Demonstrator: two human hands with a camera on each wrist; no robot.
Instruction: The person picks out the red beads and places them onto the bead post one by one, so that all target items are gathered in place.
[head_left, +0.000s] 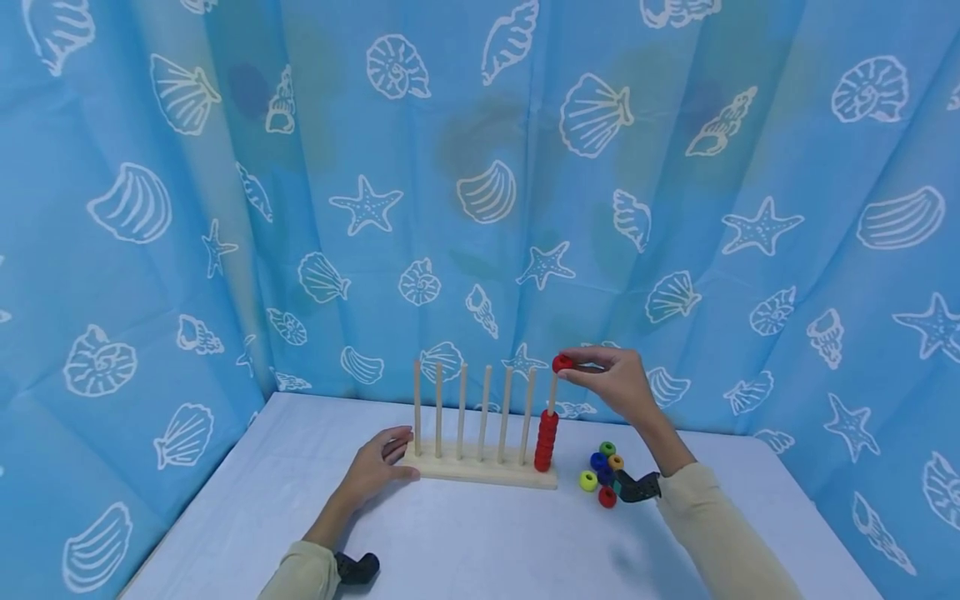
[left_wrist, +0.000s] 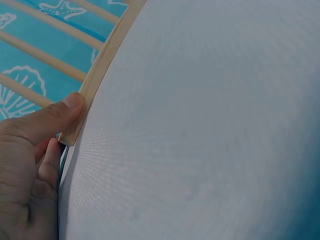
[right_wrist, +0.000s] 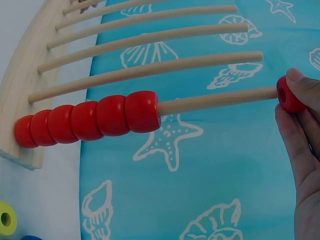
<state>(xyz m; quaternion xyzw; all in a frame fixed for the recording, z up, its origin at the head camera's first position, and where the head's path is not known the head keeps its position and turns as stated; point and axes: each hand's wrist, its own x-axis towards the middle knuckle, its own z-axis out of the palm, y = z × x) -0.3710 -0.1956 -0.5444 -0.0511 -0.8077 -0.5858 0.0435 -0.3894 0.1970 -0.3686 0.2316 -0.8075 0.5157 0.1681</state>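
Observation:
A wooden peg rack [head_left: 480,472] with several upright pegs stands on the table. My left hand [head_left: 377,463] grips its left end, and in the left wrist view the thumb [left_wrist: 74,101] lies on the front of the base with fingers behind it. Red beads [right_wrist: 104,116] are stacked on the rightmost peg [right_wrist: 220,99], reaching partway up from the base. My right hand [head_left: 611,377] pinches another red bead [right_wrist: 288,96] between thumb and fingers, right at that peg's tip, its hole showing. The other pegs carry no beads.
Right of the rack lies a loose group of beads: green [head_left: 607,448], blue [head_left: 597,461], orange [head_left: 616,462], yellow [head_left: 588,481] and red [head_left: 607,497]. My right forearm passes over beside them. A blue shell-patterned curtain [head_left: 450,208] hangs behind the white table [head_left: 480,550].

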